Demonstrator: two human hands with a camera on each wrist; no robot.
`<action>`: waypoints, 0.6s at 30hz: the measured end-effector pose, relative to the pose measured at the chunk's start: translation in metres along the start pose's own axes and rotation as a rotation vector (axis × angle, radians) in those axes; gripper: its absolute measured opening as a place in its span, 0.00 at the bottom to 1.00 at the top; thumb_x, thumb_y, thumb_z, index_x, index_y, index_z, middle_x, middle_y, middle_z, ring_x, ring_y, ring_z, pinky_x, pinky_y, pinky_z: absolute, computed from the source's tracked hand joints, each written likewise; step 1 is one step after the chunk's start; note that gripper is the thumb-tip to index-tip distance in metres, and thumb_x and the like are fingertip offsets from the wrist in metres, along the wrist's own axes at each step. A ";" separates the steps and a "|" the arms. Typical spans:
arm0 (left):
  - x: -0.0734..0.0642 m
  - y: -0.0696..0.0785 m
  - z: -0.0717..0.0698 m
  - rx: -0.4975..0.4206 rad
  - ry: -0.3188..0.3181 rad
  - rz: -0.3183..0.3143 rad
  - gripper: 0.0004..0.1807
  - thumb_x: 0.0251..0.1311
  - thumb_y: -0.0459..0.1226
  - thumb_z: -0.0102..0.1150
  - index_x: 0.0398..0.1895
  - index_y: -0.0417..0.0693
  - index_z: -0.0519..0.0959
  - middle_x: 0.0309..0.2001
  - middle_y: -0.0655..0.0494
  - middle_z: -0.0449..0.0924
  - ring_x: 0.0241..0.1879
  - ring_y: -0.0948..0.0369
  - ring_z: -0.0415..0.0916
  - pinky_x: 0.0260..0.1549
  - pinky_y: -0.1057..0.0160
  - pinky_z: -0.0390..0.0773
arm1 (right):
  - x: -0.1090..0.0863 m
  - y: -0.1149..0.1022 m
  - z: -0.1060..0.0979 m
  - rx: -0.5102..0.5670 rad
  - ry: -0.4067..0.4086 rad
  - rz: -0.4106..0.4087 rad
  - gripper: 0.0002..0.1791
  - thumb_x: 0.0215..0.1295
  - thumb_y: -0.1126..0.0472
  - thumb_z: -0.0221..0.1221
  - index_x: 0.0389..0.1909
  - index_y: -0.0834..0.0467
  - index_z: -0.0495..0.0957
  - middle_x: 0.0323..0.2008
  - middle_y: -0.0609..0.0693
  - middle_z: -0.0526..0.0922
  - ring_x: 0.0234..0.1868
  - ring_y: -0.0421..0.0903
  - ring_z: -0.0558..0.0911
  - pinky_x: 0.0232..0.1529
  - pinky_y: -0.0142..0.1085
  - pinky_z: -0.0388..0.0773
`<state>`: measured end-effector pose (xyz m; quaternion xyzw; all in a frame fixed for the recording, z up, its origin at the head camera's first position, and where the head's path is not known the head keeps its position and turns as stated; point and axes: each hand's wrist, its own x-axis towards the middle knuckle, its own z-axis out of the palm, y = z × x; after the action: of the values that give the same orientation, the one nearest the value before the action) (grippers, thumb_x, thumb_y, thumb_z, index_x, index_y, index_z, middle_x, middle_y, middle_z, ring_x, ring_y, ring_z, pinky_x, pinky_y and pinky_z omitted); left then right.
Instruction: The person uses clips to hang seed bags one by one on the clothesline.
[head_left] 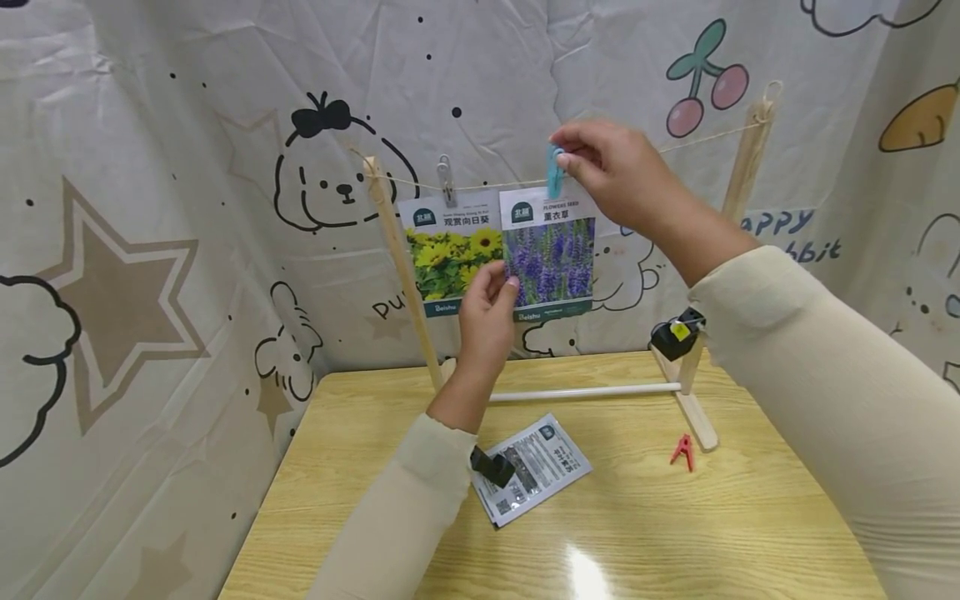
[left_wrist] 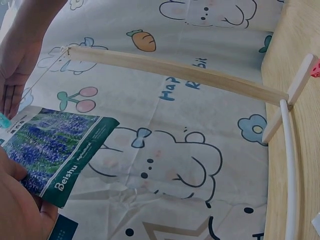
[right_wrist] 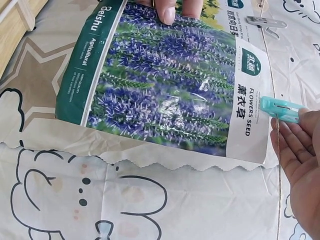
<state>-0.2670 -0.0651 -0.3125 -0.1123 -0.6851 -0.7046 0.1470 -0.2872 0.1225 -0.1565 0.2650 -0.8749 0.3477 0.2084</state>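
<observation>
My right hand [head_left: 618, 171] pinches a teal clothespin [right_wrist: 281, 109] at the twine, over the top edge of a lavender seed packet [head_left: 551, 258]. With thumb and fingers my left hand [head_left: 486, 312] holds that packet by its left side; its thumb [right_wrist: 167, 12] lies on the printed front. Just left of it a sunflower seed packet [head_left: 450, 250] hangs from the twine under a grey clothespin [head_left: 446, 182], its right part behind the lavender packet and my left hand.
The twine [head_left: 686, 143] runs between two wooden posts [head_left: 405, 267] joined low down by a white rod [head_left: 585, 392]. On the wooden table [head_left: 637, 517] lie more seed packets [head_left: 536, 471], back side up, and a red clothespin [head_left: 682, 451]. A patterned cloth [head_left: 135, 417] hangs behind.
</observation>
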 end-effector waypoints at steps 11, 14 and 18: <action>0.000 0.000 0.001 0.012 -0.003 0.007 0.18 0.76 0.36 0.49 0.66 0.43 0.71 0.61 0.44 0.75 0.62 0.54 0.74 0.63 0.55 0.75 | -0.002 -0.001 0.000 -0.012 -0.026 0.032 0.24 0.81 0.54 0.47 0.71 0.60 0.69 0.67 0.58 0.74 0.66 0.54 0.76 0.69 0.46 0.72; -0.001 0.000 0.001 0.048 -0.006 0.005 0.19 0.77 0.37 0.49 0.67 0.44 0.70 0.60 0.45 0.75 0.61 0.54 0.74 0.61 0.56 0.75 | -0.002 -0.001 0.000 -0.014 -0.037 0.039 0.24 0.81 0.54 0.47 0.71 0.59 0.69 0.67 0.58 0.74 0.66 0.54 0.75 0.69 0.47 0.72; -0.003 -0.001 0.001 0.112 -0.014 -0.010 0.20 0.77 0.40 0.49 0.68 0.46 0.70 0.58 0.47 0.74 0.56 0.55 0.74 0.53 0.58 0.76 | -0.003 -0.001 0.000 -0.011 -0.049 0.043 0.24 0.81 0.53 0.47 0.71 0.59 0.69 0.67 0.58 0.74 0.66 0.54 0.76 0.68 0.48 0.72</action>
<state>-0.2649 -0.0642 -0.3145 -0.1054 -0.7249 -0.6652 0.1445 -0.2845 0.1231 -0.1573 0.2534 -0.8871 0.3408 0.1808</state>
